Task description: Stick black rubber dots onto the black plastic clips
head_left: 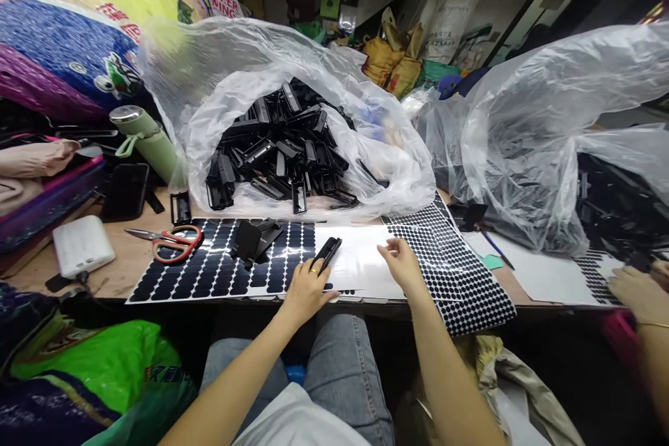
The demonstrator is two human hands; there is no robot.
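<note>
My left hand (308, 289) is closed round a black plastic part (329, 251) over the white sheet's bare middle. To its right, my right hand (401, 263) hovers above the sheet with thumb and fingertips drawn together; whether something small is between them is too small to tell. A sheet of large black stickers (209, 282) lies at the left, with several black pieces (254, 240) on it. Under my right forearm is a sheet of small black dots (460, 279). Behind, an open plastic bag (209, 111) holds a heap of black parts (282, 146).
Red-handled scissors (180, 244), a white power bank (82, 245), a phone (125, 191) and a green bottle (149, 143) are at the left. At the right are another plastic bag (523, 188), a blue pen (496, 249) and another person's hand (635, 289).
</note>
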